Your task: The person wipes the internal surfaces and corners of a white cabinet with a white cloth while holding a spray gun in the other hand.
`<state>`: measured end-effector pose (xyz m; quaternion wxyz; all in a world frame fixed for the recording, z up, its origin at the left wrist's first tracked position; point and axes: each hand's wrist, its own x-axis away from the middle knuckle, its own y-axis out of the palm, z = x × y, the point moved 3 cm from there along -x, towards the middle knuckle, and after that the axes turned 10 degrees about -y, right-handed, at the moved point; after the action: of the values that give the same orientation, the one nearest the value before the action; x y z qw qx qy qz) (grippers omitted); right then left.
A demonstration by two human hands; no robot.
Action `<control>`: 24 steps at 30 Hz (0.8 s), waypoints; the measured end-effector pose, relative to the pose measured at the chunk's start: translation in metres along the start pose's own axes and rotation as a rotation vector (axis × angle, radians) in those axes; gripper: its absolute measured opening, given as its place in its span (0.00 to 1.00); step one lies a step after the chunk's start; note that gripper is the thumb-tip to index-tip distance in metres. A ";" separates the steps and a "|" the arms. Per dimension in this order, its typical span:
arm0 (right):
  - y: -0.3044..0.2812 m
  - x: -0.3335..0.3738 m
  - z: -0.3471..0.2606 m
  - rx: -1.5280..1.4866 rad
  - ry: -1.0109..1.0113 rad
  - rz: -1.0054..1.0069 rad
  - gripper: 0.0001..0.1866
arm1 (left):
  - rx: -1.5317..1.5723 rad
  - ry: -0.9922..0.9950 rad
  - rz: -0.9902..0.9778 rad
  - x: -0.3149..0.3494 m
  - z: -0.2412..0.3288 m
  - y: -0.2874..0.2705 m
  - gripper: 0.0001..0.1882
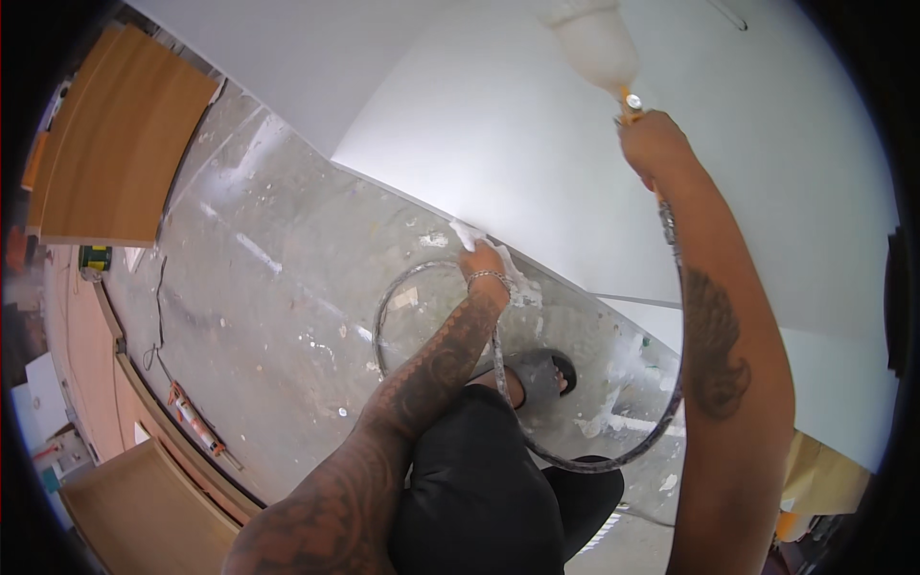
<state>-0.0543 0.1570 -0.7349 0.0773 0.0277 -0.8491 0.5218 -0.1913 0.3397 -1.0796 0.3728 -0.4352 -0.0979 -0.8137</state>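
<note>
My right hand (656, 146) is closed round the handle of a paint spray gun (628, 107) at the upper right. Its whitish cup (599, 48) points up and is slightly blurred. From its handle a dark, paint-spattered air hose (585, 467) drops along my right forearm and curves across my legs toward my left hand. My left hand (482, 261) is lowered beside the bottom edge of a large white panel (498, 125), fingers bent round a crumpled white cloth (467, 233). Part of the hose runs behind that hand and wrist; whether the fingers also grip it is hidden.
The paint-spotted concrete floor (278, 316) stretches to the left. A wooden cabinet (125, 134) stands at upper left. A caulking gun (196, 422) lies by wooden boards (125, 359). My sandalled foot (537, 376) is beneath the hose; brownish paper (824, 474) is at lower right.
</note>
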 end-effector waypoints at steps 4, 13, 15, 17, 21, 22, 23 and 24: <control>-0.009 -0.003 0.065 0.141 0.253 -0.194 0.18 | 0.035 -0.187 -0.238 0.058 -0.012 0.017 0.21; 0.021 -0.001 0.033 -0.206 0.290 -0.371 0.18 | 0.177 -0.237 -0.140 0.058 0.014 0.005 0.24; 0.028 0.010 0.029 -0.489 0.345 -0.383 0.15 | 0.225 -0.284 -0.197 0.061 0.019 0.012 0.22; 0.025 0.023 0.012 -0.532 0.309 -0.451 0.14 | 0.273 -0.336 -0.249 0.054 0.021 0.019 0.21; 0.038 0.027 -0.031 -0.677 0.156 -0.529 0.18 | 0.406 -0.243 0.072 -0.078 0.090 -0.004 0.17; 0.038 0.029 -0.036 -0.667 0.113 -0.515 0.18 | 0.427 -0.226 0.114 -0.097 0.106 -0.008 0.18; 0.036 0.031 -0.035 -0.649 0.082 -0.492 0.19 | 0.438 -0.191 0.131 -0.104 0.120 -0.005 0.18; 0.035 0.032 -0.035 -0.653 0.078 -0.494 0.19 | 0.436 -0.136 0.153 -0.108 0.133 -0.003 0.18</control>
<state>-0.0869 0.2053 -0.7450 0.2371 0.1851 -0.9343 0.1915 -0.0723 0.4627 -1.0838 0.5110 -0.4044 -0.2627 -0.7116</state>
